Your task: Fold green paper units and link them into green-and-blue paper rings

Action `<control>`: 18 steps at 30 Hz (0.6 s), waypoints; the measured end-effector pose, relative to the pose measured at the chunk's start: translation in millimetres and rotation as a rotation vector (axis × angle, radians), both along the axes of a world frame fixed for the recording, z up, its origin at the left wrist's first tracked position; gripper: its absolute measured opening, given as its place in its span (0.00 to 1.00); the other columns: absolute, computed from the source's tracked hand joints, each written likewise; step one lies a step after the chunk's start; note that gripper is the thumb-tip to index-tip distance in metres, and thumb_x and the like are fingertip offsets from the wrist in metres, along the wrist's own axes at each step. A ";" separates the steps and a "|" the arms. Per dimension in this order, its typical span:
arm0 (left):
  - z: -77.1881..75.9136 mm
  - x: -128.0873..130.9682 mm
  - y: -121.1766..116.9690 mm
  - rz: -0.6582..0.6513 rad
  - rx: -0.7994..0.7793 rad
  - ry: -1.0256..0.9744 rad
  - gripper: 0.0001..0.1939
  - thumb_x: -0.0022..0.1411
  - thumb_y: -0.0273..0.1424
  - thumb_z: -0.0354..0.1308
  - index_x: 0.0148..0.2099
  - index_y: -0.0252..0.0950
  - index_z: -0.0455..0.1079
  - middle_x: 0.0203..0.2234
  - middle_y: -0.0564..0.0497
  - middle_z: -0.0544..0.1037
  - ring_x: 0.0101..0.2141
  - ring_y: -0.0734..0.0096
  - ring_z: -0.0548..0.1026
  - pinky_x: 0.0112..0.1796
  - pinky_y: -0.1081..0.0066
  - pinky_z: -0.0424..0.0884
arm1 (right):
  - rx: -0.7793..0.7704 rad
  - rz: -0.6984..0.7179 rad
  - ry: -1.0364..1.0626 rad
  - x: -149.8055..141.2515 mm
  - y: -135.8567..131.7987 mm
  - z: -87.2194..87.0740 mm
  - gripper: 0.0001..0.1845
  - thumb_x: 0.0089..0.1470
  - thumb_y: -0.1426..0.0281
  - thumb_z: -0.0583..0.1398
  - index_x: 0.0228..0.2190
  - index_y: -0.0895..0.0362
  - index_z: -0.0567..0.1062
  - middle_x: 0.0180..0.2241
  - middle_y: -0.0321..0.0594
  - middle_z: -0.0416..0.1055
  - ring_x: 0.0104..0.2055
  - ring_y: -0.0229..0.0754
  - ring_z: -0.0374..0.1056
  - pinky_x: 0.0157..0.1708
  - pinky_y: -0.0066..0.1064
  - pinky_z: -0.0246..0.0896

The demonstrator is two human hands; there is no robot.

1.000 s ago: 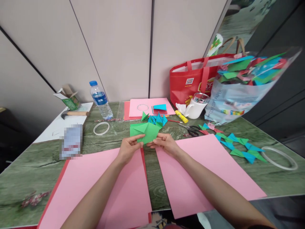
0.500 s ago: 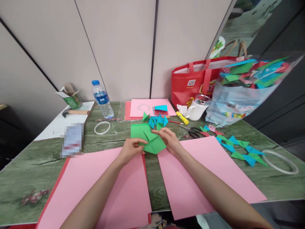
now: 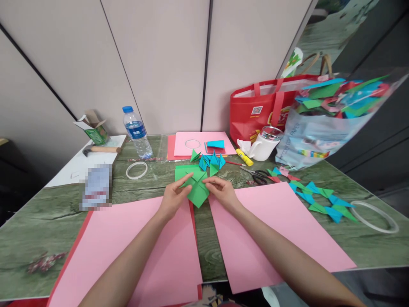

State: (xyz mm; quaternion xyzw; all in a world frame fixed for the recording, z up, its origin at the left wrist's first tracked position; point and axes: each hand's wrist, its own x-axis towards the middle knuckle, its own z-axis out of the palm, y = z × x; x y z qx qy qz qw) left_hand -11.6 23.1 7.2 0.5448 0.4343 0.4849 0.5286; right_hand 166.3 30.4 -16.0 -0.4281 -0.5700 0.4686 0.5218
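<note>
At the near edge of the desk point(image 3: 28, 230) we note two lots of pink paper: the left sheets point(image 3: 175, 256), with a red edge showing beneath, and the right sheet point(image 3: 284, 209). A strip of bare desk runs between them.

Just beyond, the green folded paper point(image 3: 200, 194) is held between both hands, one corner pointing toward the person. The left hand point(image 3: 172, 198) has thumb and forefinger spread over its left part; we cannot tell whether the other fingers grip below. The right hand point(image 3: 225, 196) pinches its right edge between thumb and forefinger.

Behind it we find a green sheet point(image 3: 181, 171), then blue and green folded pieces point(image 3: 211, 162). To the right are the scissors point(image 3: 260, 177) and a linked chain point(image 3: 319, 207) of folded pieces; to the left, a white ring point(image 3: 137, 178).

Farther back we record a hammer point(image 3: 105, 149), a water bottle point(image 3: 137, 132), a yellow glue stick point(image 3: 244, 157) and a white mug point(image 3: 263, 147). Rearmost stand an opened box point(image 3: 96, 134) at left and a red bag point(image 3: 246, 115) at right, against the wall panels point(image 3: 166, 64).
</note>
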 end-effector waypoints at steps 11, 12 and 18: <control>-4.4 -4.9 5.6 0.022 -0.173 -0.260 0.18 0.46 0.26 0.61 0.43 0.33 0.74 0.26 0.49 0.77 0.25 0.75 0.70 0.27 0.75 0.64 | 0.136 0.235 -0.180 -2.0 -6.3 -4.3 0.21 0.42 0.76 0.59 0.41 0.51 0.71 0.42 0.41 0.58 0.34 0.37 0.62 0.24 0.25 0.66; -2.8 -4.4 4.9 0.010 -0.192 -0.275 0.19 0.45 0.26 0.61 0.43 0.34 0.74 0.27 0.49 0.77 0.26 0.75 0.70 0.28 0.75 0.64 | 0.150 0.243 -0.210 -2.7 -7.3 -3.8 0.22 0.41 0.76 0.60 0.41 0.51 0.71 0.41 0.41 0.58 0.34 0.37 0.62 0.23 0.24 0.65; 1.5 -3.2 3.4 -0.042 -0.285 -0.320 0.19 0.43 0.25 0.62 0.41 0.32 0.74 0.34 0.45 0.78 0.35 0.67 0.73 0.36 0.70 0.65 | 0.143 0.228 -0.197 -3.3 -6.5 -4.3 0.18 0.36 0.69 0.67 0.33 0.54 0.72 0.34 0.37 0.58 0.30 0.35 0.61 0.23 0.25 0.63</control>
